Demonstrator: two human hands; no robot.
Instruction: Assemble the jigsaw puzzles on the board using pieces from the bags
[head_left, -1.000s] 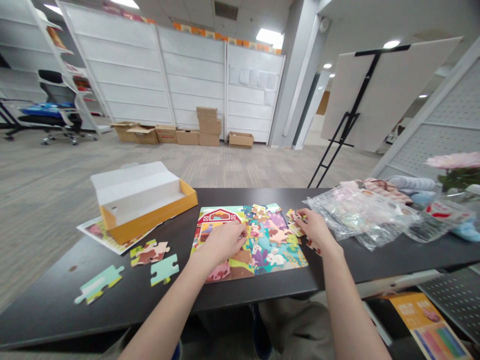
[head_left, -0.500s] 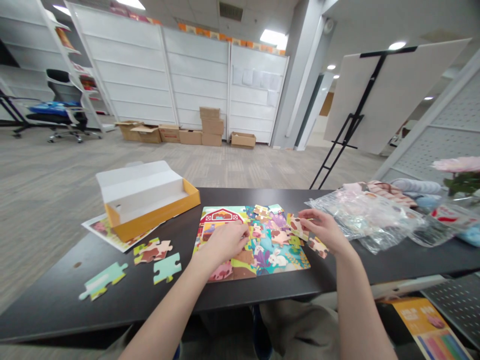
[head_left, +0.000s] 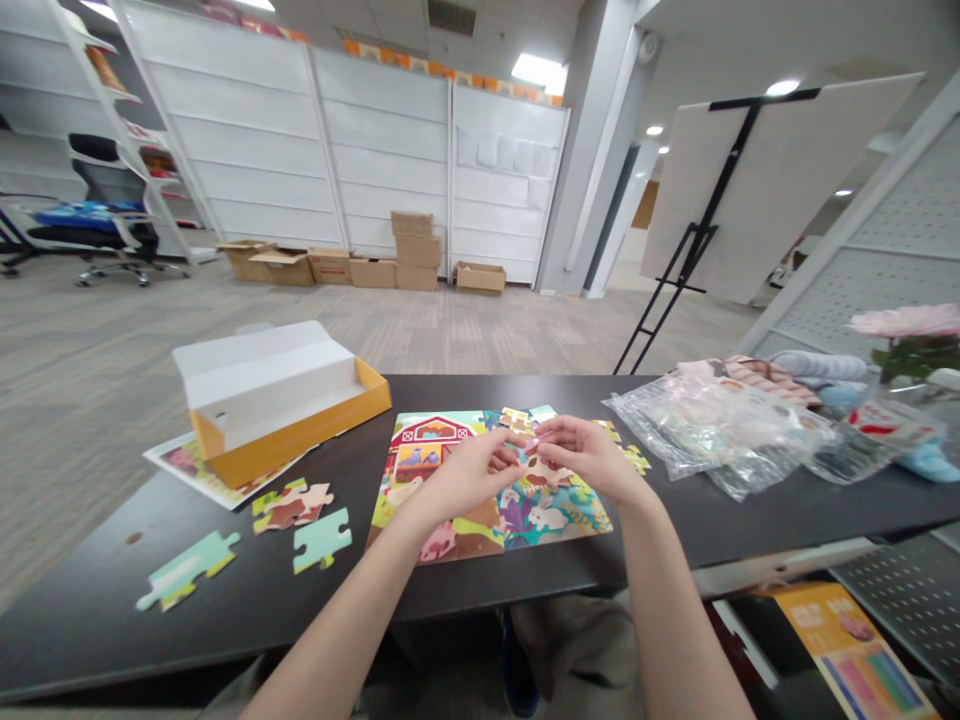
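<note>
Judging by the hands, piece fitting in progress; next move calls for lining up tabs. Puzzle (head_left: 491, 525) at 12 o'clock on table (head_left: 247, 600), long axis 9-to-3, barn roof (head_left: 435, 432) toward 12. Left hand (head_left: 484, 468), right hand (head_left: 589, 458) close over it, fingers curled, grip can't tell.

Your left hand (head_left: 484, 465) and right hand (head_left: 592, 460) are over the farm-picture board (head_left: 487, 540) on the dark table (head_left: 255, 590), fingertips close together; whether they pinch anything is too small to tell. Left of the board you have loose teal pieces (head_left: 322, 541) and a brown-and-pink piece (head_left: 296, 508). Beyond those, to the board's far left, sits an open yellow box (head_left: 300, 427); plastic bags (head_left: 720, 430) lie to the board's right, and cardboard boxes (head_left: 416, 262) stand well behind it.
</note>
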